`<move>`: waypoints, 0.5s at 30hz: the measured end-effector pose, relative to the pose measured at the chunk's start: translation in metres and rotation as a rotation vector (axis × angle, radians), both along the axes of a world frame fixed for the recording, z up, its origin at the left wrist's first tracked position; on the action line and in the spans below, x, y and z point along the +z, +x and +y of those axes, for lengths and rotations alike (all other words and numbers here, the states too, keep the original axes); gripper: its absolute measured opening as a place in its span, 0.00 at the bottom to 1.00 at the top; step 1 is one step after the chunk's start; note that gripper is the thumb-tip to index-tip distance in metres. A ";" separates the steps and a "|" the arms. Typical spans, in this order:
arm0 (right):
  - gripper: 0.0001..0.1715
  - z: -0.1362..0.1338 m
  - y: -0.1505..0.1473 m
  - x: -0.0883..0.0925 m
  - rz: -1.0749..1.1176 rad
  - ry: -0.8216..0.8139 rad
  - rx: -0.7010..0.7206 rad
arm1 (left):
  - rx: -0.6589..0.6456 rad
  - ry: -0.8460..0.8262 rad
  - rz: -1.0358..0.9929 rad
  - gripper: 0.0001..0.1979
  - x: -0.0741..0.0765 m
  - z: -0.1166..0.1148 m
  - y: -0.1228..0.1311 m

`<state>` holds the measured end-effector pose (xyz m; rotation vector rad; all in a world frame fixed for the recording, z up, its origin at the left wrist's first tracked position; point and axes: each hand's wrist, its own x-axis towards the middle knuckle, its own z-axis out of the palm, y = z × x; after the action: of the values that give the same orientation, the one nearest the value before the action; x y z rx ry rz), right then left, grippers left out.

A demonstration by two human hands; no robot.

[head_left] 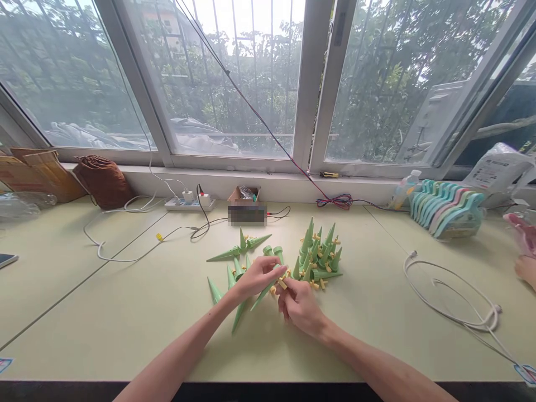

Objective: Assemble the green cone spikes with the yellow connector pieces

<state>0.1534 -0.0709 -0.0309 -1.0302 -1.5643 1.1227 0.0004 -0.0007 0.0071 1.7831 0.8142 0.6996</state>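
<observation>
My left hand (256,276) is closed round a green plastic watering spike (262,296), its point slanting down to the left. Against the spike's upper end, my right hand (302,306) pinches a small yellow valve (283,283). Whether the two parts are joined is hidden by my fingers. Just right of my hands stands a dense group of green spikes (309,237) with yellow valves on them, mostly points up. Several more green spikes (224,255) lie or stand loosely to the left and behind my left hand.
Behind the spikes are a small cardboard box (234,194), a power strip (171,205) and cables. Farther left sits a brown bag (101,181). On the right are a rack of pastel hangers (446,209), a white cable (448,321) and another person's hand (525,271).
</observation>
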 end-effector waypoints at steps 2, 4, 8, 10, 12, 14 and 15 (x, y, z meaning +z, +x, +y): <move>0.12 0.000 0.000 0.000 0.017 -0.016 0.003 | 0.000 0.010 -0.005 0.21 0.000 0.000 0.000; 0.13 0.001 0.001 0.001 0.038 -0.039 0.005 | 0.005 0.024 -0.013 0.20 0.001 -0.001 0.000; 0.20 0.002 0.000 0.002 0.111 -0.116 0.027 | 0.029 0.065 -0.028 0.19 -0.002 0.000 0.001; 0.24 0.003 0.000 0.003 0.164 -0.171 0.057 | 0.038 0.074 -0.029 0.19 -0.004 0.000 0.001; 0.27 0.005 0.000 0.005 0.219 -0.220 0.095 | 0.045 0.080 -0.032 0.19 -0.007 0.001 0.001; 0.29 0.005 0.001 0.008 0.273 -0.261 0.136 | 0.051 0.095 -0.042 0.18 -0.007 0.000 0.002; 0.29 0.006 0.001 0.010 0.303 -0.281 0.160 | 0.056 0.107 -0.048 0.18 -0.007 0.000 0.002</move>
<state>0.1547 -0.0652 -0.0209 -0.8742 -1.2868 1.5649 0.0026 -0.0006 0.0003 1.8375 0.8096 0.8336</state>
